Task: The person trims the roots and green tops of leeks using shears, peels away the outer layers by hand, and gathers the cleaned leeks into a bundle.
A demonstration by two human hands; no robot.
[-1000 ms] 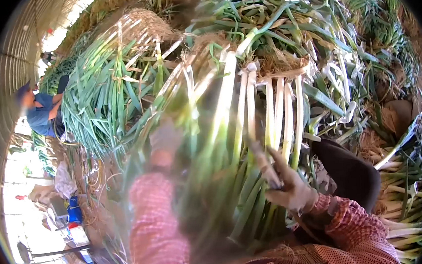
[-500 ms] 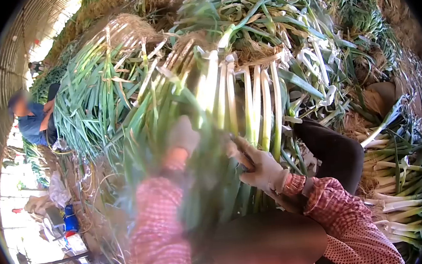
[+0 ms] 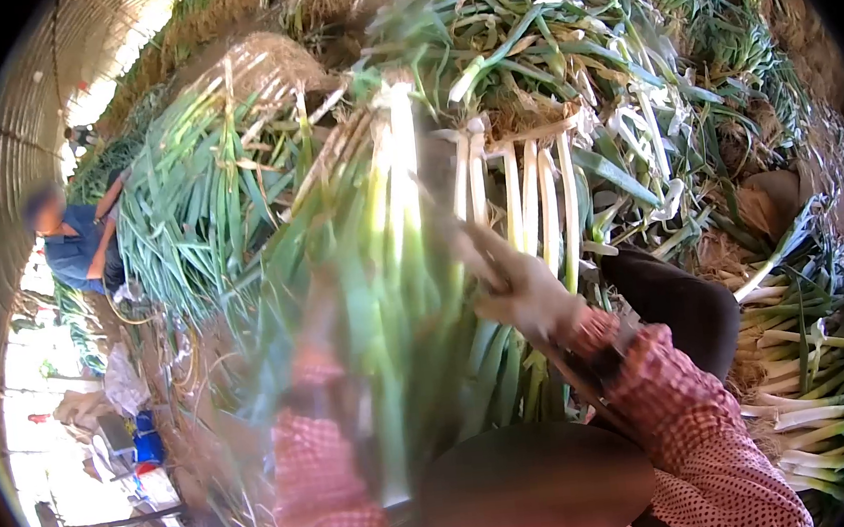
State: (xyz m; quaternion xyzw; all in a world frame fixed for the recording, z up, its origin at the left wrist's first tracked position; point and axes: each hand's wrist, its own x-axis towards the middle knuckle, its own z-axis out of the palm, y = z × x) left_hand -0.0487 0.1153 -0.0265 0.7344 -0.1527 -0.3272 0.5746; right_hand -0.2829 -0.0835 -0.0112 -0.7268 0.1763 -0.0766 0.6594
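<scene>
My right hand (image 3: 534,299), in a pale glove, is closed round a long, thin stick-like tool (image 3: 480,256). One end of it points up toward the white stalks; the other runs back under my forearm. Motion smears my left hand (image 3: 318,318), which is over the green leaves, its fingers not readable. Between my hands, a blurred bunch of long green onions (image 3: 397,180) lies with white ends away from me and leaves toward me. Just right of it, several more trimmed-looking white stalks (image 3: 531,194) lie side by side.
A heap of green onions (image 3: 196,203) with brown roots rises at left, beside a seated person (image 3: 79,238) in blue. Loose leaves (image 3: 563,40) pile up at the back. Cleaned onions (image 3: 806,411) lie in rows at right, past my dark-clad knee (image 3: 682,311).
My left hand has drawn back toward me and slightly left. The blurred bunch's white ends now show more brightly. My right hand keeps its hold on the tool, which has tilted a little.
</scene>
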